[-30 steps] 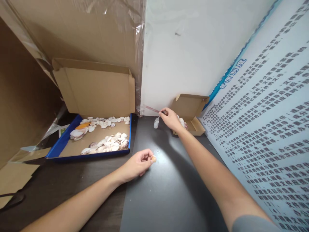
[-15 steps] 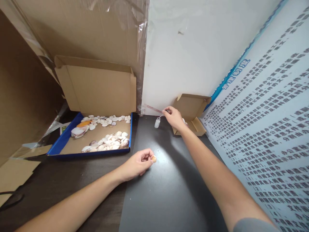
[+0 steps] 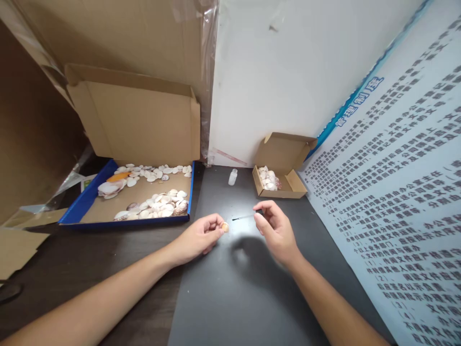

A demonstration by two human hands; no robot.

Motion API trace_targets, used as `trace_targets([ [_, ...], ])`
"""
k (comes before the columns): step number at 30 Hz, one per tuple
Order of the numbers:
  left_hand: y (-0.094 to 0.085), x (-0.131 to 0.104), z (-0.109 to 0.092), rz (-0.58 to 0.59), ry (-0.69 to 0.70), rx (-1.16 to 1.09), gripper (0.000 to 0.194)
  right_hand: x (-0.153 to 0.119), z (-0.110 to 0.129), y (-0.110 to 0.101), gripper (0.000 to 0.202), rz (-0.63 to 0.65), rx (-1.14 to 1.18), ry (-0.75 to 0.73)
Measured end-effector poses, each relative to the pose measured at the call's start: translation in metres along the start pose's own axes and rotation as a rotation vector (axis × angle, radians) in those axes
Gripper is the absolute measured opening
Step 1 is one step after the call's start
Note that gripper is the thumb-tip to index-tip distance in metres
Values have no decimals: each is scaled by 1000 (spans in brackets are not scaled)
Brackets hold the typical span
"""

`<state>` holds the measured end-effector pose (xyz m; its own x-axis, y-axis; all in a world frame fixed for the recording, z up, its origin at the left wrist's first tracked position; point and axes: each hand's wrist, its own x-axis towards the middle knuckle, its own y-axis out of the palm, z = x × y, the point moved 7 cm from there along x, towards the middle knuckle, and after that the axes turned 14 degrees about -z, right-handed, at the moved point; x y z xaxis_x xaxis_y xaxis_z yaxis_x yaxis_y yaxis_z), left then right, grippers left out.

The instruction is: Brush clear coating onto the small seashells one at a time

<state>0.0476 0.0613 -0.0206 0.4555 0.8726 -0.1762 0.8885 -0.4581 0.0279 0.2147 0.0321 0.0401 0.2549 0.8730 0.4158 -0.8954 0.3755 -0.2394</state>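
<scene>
Between thumb and fingers, my left hand (image 3: 205,234) pinches a small yellowish seashell (image 3: 225,227) above the dark mat. My right hand (image 3: 274,228) is closed on the dark cap of a small brush (image 3: 245,217). The brush's thin stem points left, and its dark tip is a short way from the shell, not touching it. Behind the hands, a small whitish glass bottle (image 3: 233,178) stands uncapped on the mat.
On the left, an open blue-edged cardboard box (image 3: 104,218) holds many white shells and an orange one. A smaller open cardboard box (image 3: 288,194) with shells sits back right. A white wall (image 3: 245,86) rises behind, and a printed board (image 3: 389,192) slants along the right.
My right hand has moved from the bottle toward me, bringing the brush close to the shell. The bottle stays behind. My left hand still holds the shell.
</scene>
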Motion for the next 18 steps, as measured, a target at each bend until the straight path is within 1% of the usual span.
trace_targets([
  [2,0,0,0,5,4,6,33,-8,-5,1,8,-3,0,-10],
  [5,-1,-1,1,16,-4,21,31,-12,-8,3,7,18,-7,-30],
  [8,-1,-3,0,18,-19,27,31,-16,-7,7,8,51,-14,-49],
  [13,-1,-3,-2,14,-31,49,33,-23,-1,13,12,107,-74,-154],
  [18,-1,-4,-3,15,-58,67,33,-21,-2,7,11,65,-161,-175],
])
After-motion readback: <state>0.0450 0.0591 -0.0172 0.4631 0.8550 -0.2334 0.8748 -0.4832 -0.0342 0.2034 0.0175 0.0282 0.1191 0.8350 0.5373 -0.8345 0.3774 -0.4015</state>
